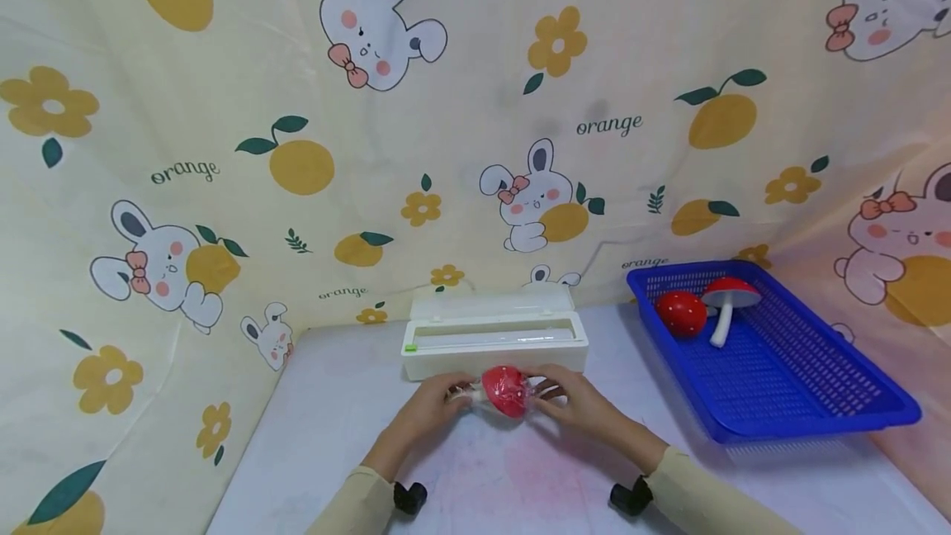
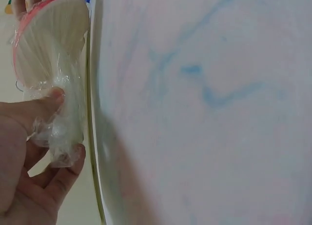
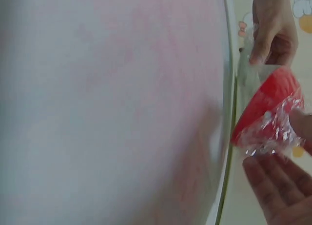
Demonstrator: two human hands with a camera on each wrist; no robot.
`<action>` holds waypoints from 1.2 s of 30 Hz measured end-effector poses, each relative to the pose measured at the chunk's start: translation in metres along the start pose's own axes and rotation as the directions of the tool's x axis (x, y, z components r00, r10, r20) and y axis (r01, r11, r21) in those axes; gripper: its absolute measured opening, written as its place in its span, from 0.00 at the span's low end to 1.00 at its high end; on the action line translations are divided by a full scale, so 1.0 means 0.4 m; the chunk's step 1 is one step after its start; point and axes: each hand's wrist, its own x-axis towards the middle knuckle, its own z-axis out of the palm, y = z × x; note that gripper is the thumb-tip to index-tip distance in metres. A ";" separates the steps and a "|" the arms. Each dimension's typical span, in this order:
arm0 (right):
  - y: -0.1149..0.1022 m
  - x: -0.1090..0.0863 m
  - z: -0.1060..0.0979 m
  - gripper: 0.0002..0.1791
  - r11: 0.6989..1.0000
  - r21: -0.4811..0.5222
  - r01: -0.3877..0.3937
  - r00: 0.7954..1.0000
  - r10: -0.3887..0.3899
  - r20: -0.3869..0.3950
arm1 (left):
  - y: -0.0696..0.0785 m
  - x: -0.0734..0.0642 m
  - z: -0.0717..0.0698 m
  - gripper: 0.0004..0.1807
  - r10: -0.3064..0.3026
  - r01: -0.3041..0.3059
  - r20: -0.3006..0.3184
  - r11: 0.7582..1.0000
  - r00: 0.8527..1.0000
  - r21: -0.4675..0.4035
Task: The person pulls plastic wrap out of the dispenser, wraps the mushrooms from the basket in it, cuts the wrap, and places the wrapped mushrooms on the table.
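Note:
A toy mushroom (image 1: 503, 390) with a red cap and pale stem is wrapped in clear cling film (image 3: 273, 130), bunched at both ends. My left hand (image 1: 429, 404) pinches the wrapped stem (image 2: 68, 112) between thumb and fingers. On the cap side, my right hand (image 1: 575, 403) holds the film-covered cap, its thumb (image 3: 301, 125) on the film and the other fingers under it. Both hands keep the mushroom lying sideways, just in front of the white cling film box (image 1: 494, 363). The pale underside of the cap shows through the film in the left wrist view.
The film box stands with its lid raised and a film roll (image 1: 494, 338) inside. To the right is a blue plastic basket (image 1: 787, 386) holding two red mushrooms (image 1: 681, 314) with white dots. A patterned cloth (image 1: 446, 122) hangs behind the white table (image 1: 312, 428).

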 end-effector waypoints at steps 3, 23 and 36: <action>0.008 -0.010 -0.003 0.37 0.998 0.025 0.064 0.997 -0.065 0.041 | 0.001 -0.004 -0.008 0.16 -0.004 0.004 -0.007 0.998 1.000 -0.062; 0.009 -0.014 -0.010 0.13 1.000 -0.026 0.004 0.982 -0.009 -0.188 | -0.017 -0.025 -0.028 0.20 -0.019 0.046 0.108 0.966 0.994 -0.253; 0.007 -0.016 -0.011 0.09 1.000 0.011 -0.015 0.987 0.017 -0.162 | -0.029 -0.017 -0.013 0.11 -0.064 0.076 0.059 0.969 0.996 -0.233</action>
